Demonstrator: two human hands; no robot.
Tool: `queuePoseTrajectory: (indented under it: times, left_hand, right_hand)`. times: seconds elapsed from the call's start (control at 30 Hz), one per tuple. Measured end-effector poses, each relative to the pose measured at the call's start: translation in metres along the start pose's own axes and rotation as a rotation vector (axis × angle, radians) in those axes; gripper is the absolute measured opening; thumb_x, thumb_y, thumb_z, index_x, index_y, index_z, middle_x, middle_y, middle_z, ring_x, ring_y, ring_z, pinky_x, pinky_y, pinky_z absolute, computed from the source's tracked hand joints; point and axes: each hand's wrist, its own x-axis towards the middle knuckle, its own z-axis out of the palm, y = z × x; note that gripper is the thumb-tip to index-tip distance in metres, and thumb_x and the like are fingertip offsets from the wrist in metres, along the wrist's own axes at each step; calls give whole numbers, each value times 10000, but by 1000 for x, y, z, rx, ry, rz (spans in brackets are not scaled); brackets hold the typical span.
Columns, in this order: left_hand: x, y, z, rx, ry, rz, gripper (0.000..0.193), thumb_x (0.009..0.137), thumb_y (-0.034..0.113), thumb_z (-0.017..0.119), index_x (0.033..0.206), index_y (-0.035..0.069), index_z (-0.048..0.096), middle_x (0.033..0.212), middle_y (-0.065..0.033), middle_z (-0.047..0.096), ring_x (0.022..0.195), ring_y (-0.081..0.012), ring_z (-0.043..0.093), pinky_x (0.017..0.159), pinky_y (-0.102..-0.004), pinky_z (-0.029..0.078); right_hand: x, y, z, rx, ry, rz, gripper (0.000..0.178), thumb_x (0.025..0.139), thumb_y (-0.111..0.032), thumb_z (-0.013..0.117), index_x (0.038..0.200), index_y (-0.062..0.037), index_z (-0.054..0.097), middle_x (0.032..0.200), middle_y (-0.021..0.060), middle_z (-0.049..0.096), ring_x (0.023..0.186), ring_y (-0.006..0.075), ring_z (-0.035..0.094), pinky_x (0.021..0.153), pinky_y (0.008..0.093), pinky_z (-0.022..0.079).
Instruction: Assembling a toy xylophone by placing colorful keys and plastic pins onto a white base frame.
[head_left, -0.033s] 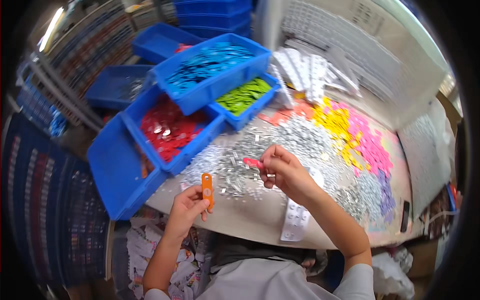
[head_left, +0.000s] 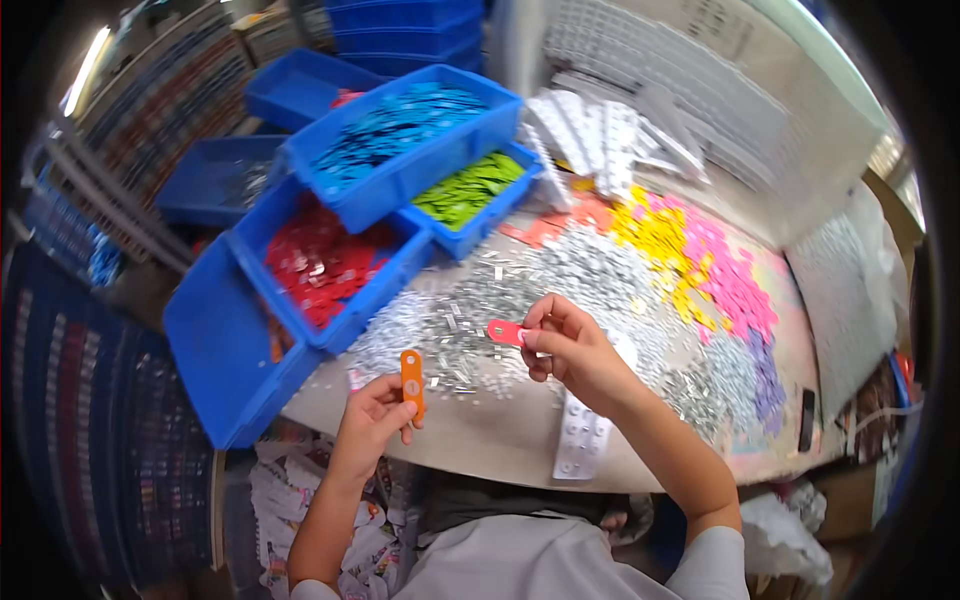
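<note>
Pinched between thumb and fingers, a flat orange tag (head_left: 412, 388) stands upright in my left hand (head_left: 372, 425); it has rounded ends, a hole near the top and a pale round mark. My right hand (head_left: 572, 350), level with the middle of the table, grips a similar coral-red tag (head_left: 506, 333) by one end. Its holed end points left. Under the hands lie a loose heap of small silvery metal pieces (head_left: 465, 325) and small whitish pieces (head_left: 395, 325). Below my right wrist is a white strip (head_left: 582, 440) with rows of round studs, partly covered by the forearm.
Blue bins at the left hold red (head_left: 325, 265), blue (head_left: 395, 135) and green pieces (head_left: 475, 190). Yellow (head_left: 650, 235), pink (head_left: 735, 280) and purple piles (head_left: 766, 380) cover the right side. White strips (head_left: 590, 135) lie at the back. A dark narrow object (head_left: 807, 420) rests near the right edge.
The coral-red tag has turned so that more of its flat face and hole show. Both hands keep their grips, while the surroundings have shifted slightly left in view.
</note>
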Motion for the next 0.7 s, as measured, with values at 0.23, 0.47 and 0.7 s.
queuePoseTrajectory:
  times: [0.23,0.47,0.7]
  left_hand:
    - [35,-18,47,55,-78,-51,241,953,37,682,1185,-26,694,957,-101,736,775,-133,686,582,-233,515]
    - [50,-24,70,185,-92,-62,196,969,70,703,1142,-18,725,933,-99,759,752,-96,679,610,-226,497]
    - [56,-24,85,224,-83,-70,184,988,167,709,1059,0,739,885,-87,767,736,-87,680,606,-219,482]
  right_hand:
    - [-73,22,-61,-438,335,-160,260,1004,-138,706,1210,14,663,1094,58,712,894,103,636,767,269,519]
    - [-89,26,-84,-937,536,-240,120,997,-74,648,1056,23,688,873,66,728,856,107,674,785,273,527]
    - [-89,16,-94,-796,500,-211,155,1025,-44,594,1165,9,632,929,70,720,877,114,676,779,278,531]
